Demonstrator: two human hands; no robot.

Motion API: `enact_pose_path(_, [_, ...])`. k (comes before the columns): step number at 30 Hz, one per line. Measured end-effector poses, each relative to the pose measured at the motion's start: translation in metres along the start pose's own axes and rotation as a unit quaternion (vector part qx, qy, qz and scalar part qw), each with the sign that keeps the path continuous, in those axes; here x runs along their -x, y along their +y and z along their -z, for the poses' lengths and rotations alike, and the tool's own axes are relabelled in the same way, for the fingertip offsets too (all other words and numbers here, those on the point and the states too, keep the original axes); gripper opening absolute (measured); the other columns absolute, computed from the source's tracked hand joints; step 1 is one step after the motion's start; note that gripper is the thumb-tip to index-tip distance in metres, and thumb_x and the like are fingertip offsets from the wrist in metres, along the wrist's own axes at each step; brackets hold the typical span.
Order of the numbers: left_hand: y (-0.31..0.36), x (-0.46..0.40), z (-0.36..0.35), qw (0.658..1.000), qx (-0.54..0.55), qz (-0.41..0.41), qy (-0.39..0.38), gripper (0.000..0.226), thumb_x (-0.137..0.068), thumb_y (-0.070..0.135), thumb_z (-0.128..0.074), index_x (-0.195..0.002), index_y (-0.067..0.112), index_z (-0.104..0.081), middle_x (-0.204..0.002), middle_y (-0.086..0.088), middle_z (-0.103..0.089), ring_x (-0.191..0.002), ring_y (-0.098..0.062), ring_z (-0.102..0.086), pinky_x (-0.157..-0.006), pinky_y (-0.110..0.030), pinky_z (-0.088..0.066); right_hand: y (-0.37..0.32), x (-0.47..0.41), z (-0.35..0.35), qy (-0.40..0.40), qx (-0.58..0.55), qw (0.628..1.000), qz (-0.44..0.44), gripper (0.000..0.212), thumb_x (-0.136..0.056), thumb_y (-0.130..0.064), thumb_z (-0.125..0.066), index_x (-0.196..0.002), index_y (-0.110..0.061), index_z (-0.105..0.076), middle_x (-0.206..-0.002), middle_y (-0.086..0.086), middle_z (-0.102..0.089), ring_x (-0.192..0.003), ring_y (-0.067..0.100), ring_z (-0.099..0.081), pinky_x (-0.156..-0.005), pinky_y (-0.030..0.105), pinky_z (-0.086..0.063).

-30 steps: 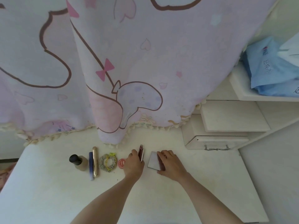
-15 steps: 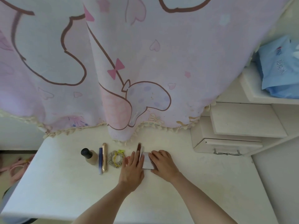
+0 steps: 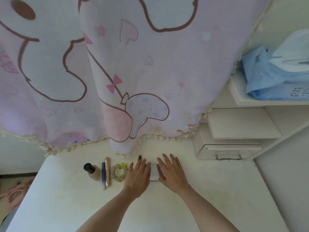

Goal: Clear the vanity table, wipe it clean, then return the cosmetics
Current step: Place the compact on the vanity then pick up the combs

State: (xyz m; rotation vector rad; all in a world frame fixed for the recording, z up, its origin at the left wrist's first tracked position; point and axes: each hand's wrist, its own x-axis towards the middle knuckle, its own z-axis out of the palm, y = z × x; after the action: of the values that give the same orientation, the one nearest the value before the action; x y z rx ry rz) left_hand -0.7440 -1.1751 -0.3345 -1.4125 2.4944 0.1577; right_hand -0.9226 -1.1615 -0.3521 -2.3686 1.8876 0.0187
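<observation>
A pink cartoon-print curtain point(image 3: 133, 72) is hung across the upper view, its tasselled hem draped onto the back edge of the white table point(image 3: 209, 198). A shelf unit point(image 3: 242, 124) is seen at right, with a small drawer point(image 3: 227, 150) at table level and a blue pack point(image 3: 270, 77) lying on the top shelf. Both forearms are extended from the bottom edge. The left hand point(image 3: 138, 175) is laid flat, palm down, fingers straight and slightly spread, nothing gripped; a dark slim item is just visible past its fingertips, type not determinable. The right hand point(image 3: 171, 173) is likewise flat, fingers straight, its thumb side resting on a small white-grey flat case point(image 3: 154, 172) that lies on the table between the two hands; the case is touched by both hands, not pinched. The cosmetics are lined up in a row left of the left hand: a beige bottle point(image 3: 93, 172) with a black cap at far left, then a blue stick point(image 3: 103, 176) and a gold tube point(image 3: 107, 172) lying side by side and touching, then a grey scrunchie point(image 3: 119, 172) with yellow bands, just beside the left hand.
</observation>
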Motion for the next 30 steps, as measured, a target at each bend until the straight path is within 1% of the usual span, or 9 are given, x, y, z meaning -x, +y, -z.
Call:
enact_pose_path(5, [0.02,-0.02,0.021,0.996,-0.014,-0.085,0.037,0.049,-0.085,0.033,-0.033,-0.114,0.012,-0.066,-0.115,-0.01,-0.066,-0.105,-0.026,-0.063,-0.084,-0.047,-0.052,0.018,0.024,0.02,0.069,0.007,0.99,-0.123,0.067,-0.064,-0.038,-0.074,-0.123,-0.013,-0.059,-0.128,0.014,-0.058,-0.118,0.041,-0.052,-0.094,0.051,-0.046])
enact_pose_path(8, [0.041,-0.028,0.042,0.986,-0.036,-0.151,0.067,0.053,-0.076,0.038,-0.062,-0.123,0.013,-0.06,-0.126,-0.01,-0.06,-0.115,-0.025,-0.058,-0.092,-0.047,-0.047,0.022,0.051,0.027,0.093,0.017,0.974,-0.207,0.06,-0.072,-0.038,-0.058,-0.127,-0.014,-0.056,-0.131,0.015,-0.054,-0.121,0.042,-0.048,-0.096,0.054,-0.043])
enact_pose_path(9, [0.05,-0.03,0.05,0.982,-0.031,-0.173,0.068,0.062,-0.079,0.037,-0.064,-0.134,0.011,-0.05,-0.137,-0.013,-0.05,-0.126,-0.026,-0.048,-0.101,-0.049,-0.039,0.023,0.063,0.029,0.099,0.024,0.966,-0.239,0.059,-0.073,-0.039,-0.05,-0.127,-0.014,-0.055,-0.132,0.015,-0.054,-0.122,0.042,-0.047,-0.096,0.054,-0.042])
enact_pose_path(10, [0.058,-0.032,0.056,0.972,-0.057,-0.213,0.082,0.066,-0.087,0.035,-0.054,-0.144,0.01,-0.032,-0.149,-0.013,-0.033,-0.137,-0.027,-0.032,-0.11,-0.05,-0.026,0.025,0.075,0.032,0.106,0.031,0.956,-0.272,0.059,-0.074,-0.039,-0.047,-0.127,-0.014,-0.055,-0.132,0.015,-0.054,-0.122,0.042,-0.047,-0.097,0.055,-0.042])
enact_pose_path(12, [0.079,-0.031,0.076,0.951,-0.108,-0.273,0.1,0.062,-0.098,0.032,-0.03,-0.149,0.011,-0.002,-0.157,-0.011,-0.004,-0.144,-0.025,-0.005,-0.115,-0.047,-0.005,0.025,0.105,0.04,0.131,0.045,0.927,-0.348,0.059,-0.074,-0.038,-0.057,-0.128,-0.014,-0.055,-0.132,0.015,-0.054,-0.122,0.043,-0.047,-0.097,0.056,-0.041])
enact_pose_path(15, [0.12,-0.019,0.104,0.913,-0.112,-0.353,0.173,0.06,-0.1,0.033,-0.023,-0.149,0.012,0.006,-0.157,-0.01,0.001,-0.144,-0.024,0.0,-0.115,-0.046,-0.002,0.019,0.161,0.057,0.167,0.062,0.864,-0.472,0.063,-0.069,-0.035,-0.067,-0.127,-0.013,-0.057,-0.131,0.016,-0.055,-0.121,0.044,-0.048,-0.096,0.057,-0.041])
enact_pose_path(22, [0.238,0.094,0.131,0.804,-0.113,-0.535,0.232,0.06,-0.1,0.033,-0.023,-0.149,0.013,0.006,-0.157,-0.01,0.001,-0.144,-0.026,0.0,-0.115,-0.047,-0.004,-0.045,0.325,0.101,0.203,0.11,0.699,-0.677,0.068,-0.065,-0.035,-0.077,-0.126,-0.014,-0.058,-0.13,0.015,-0.056,-0.121,0.043,-0.048,-0.095,0.056,-0.04])
enact_pose_path(27, [0.316,0.23,0.131,0.677,-0.111,-0.671,0.281,0.061,-0.1,0.037,-0.02,-0.148,0.014,0.01,-0.157,-0.011,0.004,-0.144,-0.027,0.002,-0.114,-0.051,0.001,-0.126,0.459,0.121,0.216,0.158,0.564,-0.782,0.065,-0.072,-0.036,-0.07,-0.13,-0.012,-0.053,-0.133,0.018,-0.052,-0.124,0.043,-0.045,-0.099,0.056,-0.036])
enact_pose_path(30, [0.35,0.327,0.127,0.603,-0.085,-0.732,0.305,0.061,-0.1,0.039,-0.019,-0.148,0.014,0.01,-0.157,-0.012,0.003,-0.144,-0.028,0.001,-0.113,-0.052,0.002,-0.187,0.537,0.131,0.22,0.182,0.479,-0.83,0.057,-0.081,-0.037,-0.05,-0.132,-0.011,-0.051,-0.135,0.019,-0.05,-0.125,0.043,-0.044,-0.1,0.056,-0.035])
